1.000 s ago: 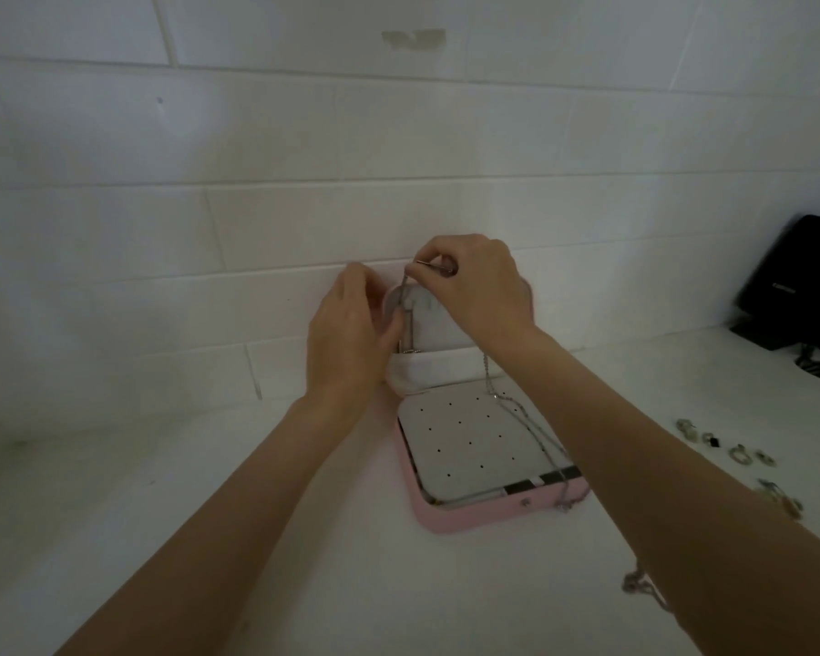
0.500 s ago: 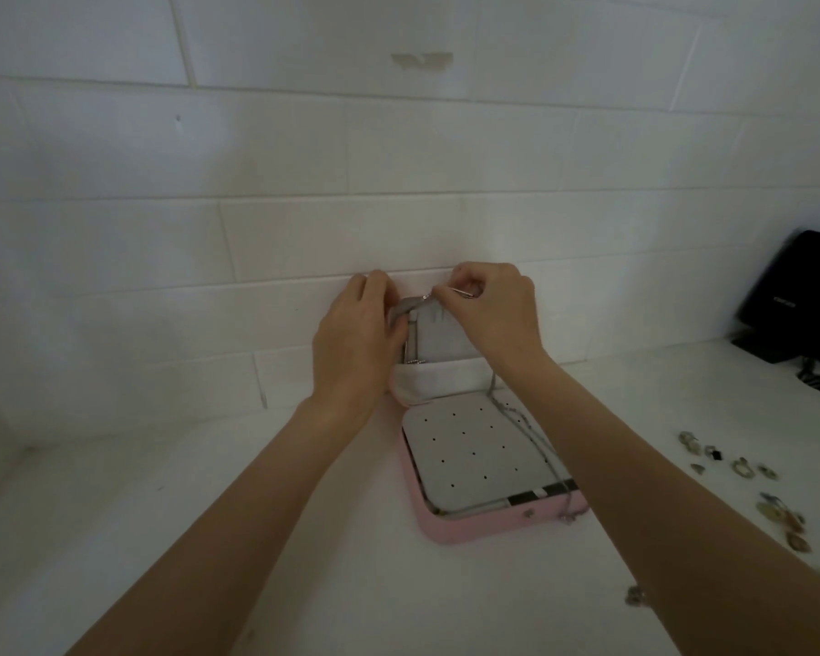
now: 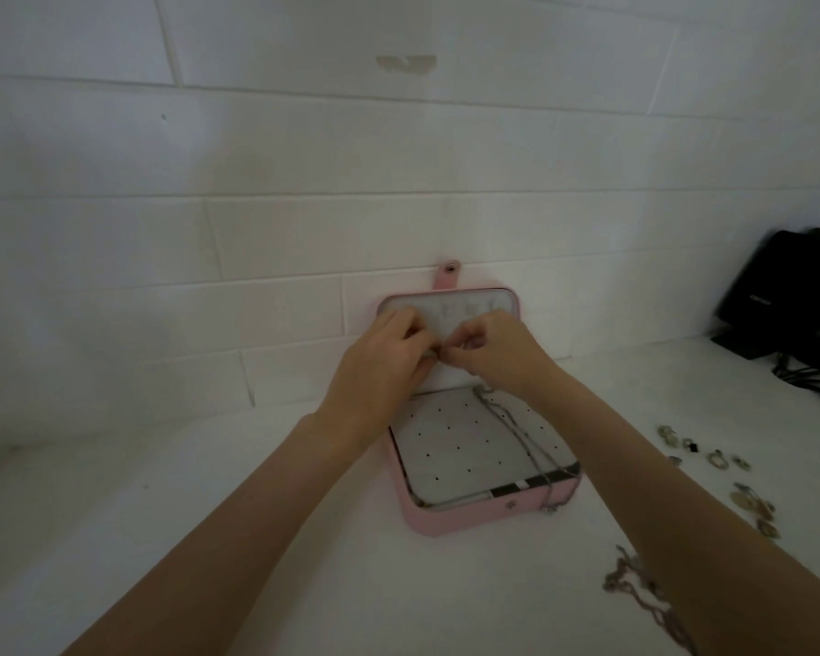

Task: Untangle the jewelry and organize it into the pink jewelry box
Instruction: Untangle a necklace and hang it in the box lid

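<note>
The pink square jewelry box [image 3: 474,518] lies open on the white table [image 3: 209,537] against the white tiled wall [image 3: 304,182], its base reaching toward me and its lid [image 3: 450,303] standing upright against the tiles, snap tab [image 3: 447,276] pointing straight up. A grey perforated insert panel [image 3: 450,447] covers the base, its long axis running from the hinge toward me.

A thin silver chain necklace [image 3: 517,433] runs from my hands down across the right side of the panel, its length slanting toward the near right corner, where it spills over the box's front edge onto the table.

My left hand [image 3: 379,366] and right hand [image 3: 498,352] meet in front of the lid's inner face, fingers curled and tips pinched together on the chain's upper end; the exact grip is too small to make out.

Half a second ago my hands covered the lid; now they sit lower and its rim and tab show above them.

To the right lie small loose earrings and rings [image 3: 711,456], well apart from the box. A second tangled chain [image 3: 635,584] lies beside my right forearm. At the far right a black box-shaped device [image 3: 777,295] leans by the wall; it carries a small white label, too blurred to read.
</note>
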